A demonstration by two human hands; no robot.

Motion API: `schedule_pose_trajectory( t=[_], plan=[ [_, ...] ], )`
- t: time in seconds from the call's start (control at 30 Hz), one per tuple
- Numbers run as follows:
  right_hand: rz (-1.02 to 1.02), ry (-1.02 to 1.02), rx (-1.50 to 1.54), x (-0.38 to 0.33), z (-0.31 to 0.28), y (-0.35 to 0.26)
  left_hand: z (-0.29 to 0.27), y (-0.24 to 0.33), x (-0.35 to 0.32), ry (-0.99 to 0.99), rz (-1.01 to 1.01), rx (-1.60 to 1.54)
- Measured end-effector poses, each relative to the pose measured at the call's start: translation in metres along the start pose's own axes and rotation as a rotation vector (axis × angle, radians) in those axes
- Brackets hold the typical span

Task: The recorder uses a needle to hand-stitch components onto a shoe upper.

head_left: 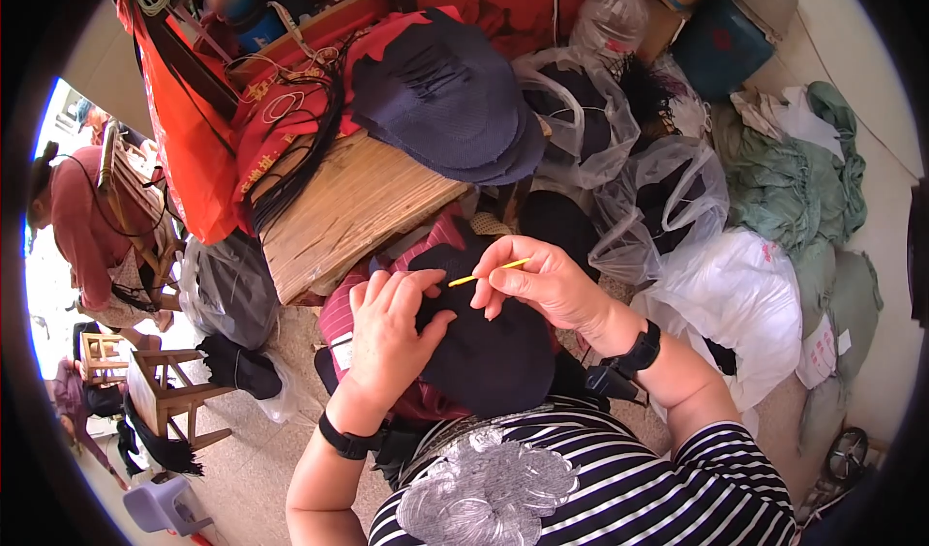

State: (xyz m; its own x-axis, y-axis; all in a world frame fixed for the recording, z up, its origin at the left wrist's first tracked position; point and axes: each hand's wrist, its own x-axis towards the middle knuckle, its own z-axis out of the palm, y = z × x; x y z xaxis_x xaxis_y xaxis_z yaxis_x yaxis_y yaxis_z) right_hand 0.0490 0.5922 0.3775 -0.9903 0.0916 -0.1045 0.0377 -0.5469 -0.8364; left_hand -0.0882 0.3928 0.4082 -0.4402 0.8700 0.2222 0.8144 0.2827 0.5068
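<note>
Across my lap lies a black fabric piece (494,357) with a rounded lower edge. My left hand (392,328) holds it at its upper left, fingers bent over the cloth and thumb toward the middle. In my right hand (547,280) a thin yellow stick-like tool (491,272) is pinched between thumb and fingers, just above the fabric. Its left end reaches close to my left fingertips; whether it touches the cloth I cannot tell. Beneath the black piece shows a dark red striped cloth (339,309).
Ahead stands a wooden table (363,193) with stacked dark navy fabric pieces (445,96) and black cords (310,149). Plastic bags (740,295) and green cloth (794,183) lie at right. At left are a wooden stool (169,391) and another person (87,222), bent forward.
</note>
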Motion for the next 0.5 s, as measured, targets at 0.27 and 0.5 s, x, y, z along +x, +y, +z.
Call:
schedule_pose_trajectory(
  t=[0.27,0.5],
  plan=[
    [0.007,0.025,-0.112,0.007,0.016,0.023,-0.015,0.013,-0.02,0.14,-0.014,0.117],
    [-0.094,0.149,-0.172,-0.001,0.022,0.034,0.007,0.014,-0.022,0.14,-0.156,-0.349]
  ],
)
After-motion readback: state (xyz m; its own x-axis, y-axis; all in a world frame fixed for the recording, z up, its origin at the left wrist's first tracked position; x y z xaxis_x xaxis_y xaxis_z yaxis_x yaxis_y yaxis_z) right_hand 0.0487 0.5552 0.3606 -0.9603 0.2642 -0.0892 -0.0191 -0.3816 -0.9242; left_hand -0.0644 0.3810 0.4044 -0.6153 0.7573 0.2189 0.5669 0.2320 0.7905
